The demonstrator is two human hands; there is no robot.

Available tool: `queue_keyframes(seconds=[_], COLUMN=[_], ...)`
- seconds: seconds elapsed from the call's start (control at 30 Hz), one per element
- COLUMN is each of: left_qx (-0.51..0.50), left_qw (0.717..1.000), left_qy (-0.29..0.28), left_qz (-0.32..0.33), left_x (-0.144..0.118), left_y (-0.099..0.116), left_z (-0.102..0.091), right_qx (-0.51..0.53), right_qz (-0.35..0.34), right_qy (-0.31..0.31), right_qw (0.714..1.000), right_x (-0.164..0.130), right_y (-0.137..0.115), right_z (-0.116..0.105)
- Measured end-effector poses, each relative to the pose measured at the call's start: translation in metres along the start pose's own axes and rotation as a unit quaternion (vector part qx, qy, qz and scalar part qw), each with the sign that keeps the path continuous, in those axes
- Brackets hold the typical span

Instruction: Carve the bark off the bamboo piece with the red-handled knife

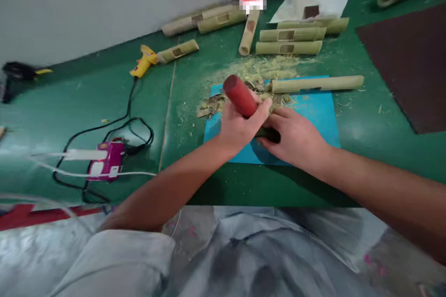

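My left hand point(239, 123) is wrapped round the thick red handle point(239, 93) of a tool, which tilts up to the left; its working end is hidden by my fingers. Close beside it, my right hand point(291, 132) is closed on a short bamboo piece point(266, 132), mostly covered by both hands and dark on its near side. The hands are over a blue mat point(310, 123). Bamboo shavings and chips point(212, 104) lie heaped just beyond them. A long bamboo tube point(318, 84) rests across the far edge of the mat.
Several bamboo tubes with cut openings point(292, 35) lie at the back of the green table point(188, 148). On the left are a yellow power tool point(143, 62), its looped black cord and a purple power box point(108, 161). A dark brown sheet point(414, 65) covers the right side.
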State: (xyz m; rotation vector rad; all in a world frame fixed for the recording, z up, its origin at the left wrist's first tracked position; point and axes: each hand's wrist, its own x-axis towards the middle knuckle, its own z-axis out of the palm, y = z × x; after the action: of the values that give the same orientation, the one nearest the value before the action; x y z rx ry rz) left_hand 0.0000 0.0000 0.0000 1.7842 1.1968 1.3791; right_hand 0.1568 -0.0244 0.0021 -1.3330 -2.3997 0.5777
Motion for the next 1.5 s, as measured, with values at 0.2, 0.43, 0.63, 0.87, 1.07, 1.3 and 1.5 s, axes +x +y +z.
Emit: queue_keyframes(seconds=[0.2, 0.43, 0.63, 0.87, 1.07, 1.3, 1.5], left_qx=[0.006, -0.065, -0.075, -0.075, -0.113, -0.158, -0.141], left_qw=[0.997, 0.994, 0.994, 0.994, 0.992, 0.984, 0.989], left_qy=[0.032, 0.018, 0.031, 0.029, 0.052, 0.077, 0.038], left_qz=[0.074, 0.08, 0.066, 0.074, -0.013, -0.018, -0.021], left_x=[-0.004, -0.006, -0.005, -0.002, -0.003, 0.002, -0.001], left_y=[-0.004, -0.011, -0.006, -0.006, -0.004, 0.0, 0.003], left_z=[0.007, 0.004, 0.004, 0.007, 0.006, 0.004, 0.003], right_qx=[-0.029, -0.021, -0.049, -0.062, -0.058, -0.083, -0.089], right_qz=[-0.05, -0.07, -0.068, -0.099, -0.084, -0.033, -0.02], right_qy=[0.028, 0.043, 0.047, 0.036, 0.017, -0.01, -0.035], right_qw=[0.998, 0.996, 0.995, 0.992, 0.995, 0.996, 0.995], right_x=[-0.003, -0.002, -0.002, -0.001, 0.0, -0.004, -0.007], right_y=[0.0, 0.003, 0.0, 0.001, -0.001, -0.005, -0.009], right_z=[0.002, 0.005, 0.004, 0.007, 0.007, -0.003, -0.014])
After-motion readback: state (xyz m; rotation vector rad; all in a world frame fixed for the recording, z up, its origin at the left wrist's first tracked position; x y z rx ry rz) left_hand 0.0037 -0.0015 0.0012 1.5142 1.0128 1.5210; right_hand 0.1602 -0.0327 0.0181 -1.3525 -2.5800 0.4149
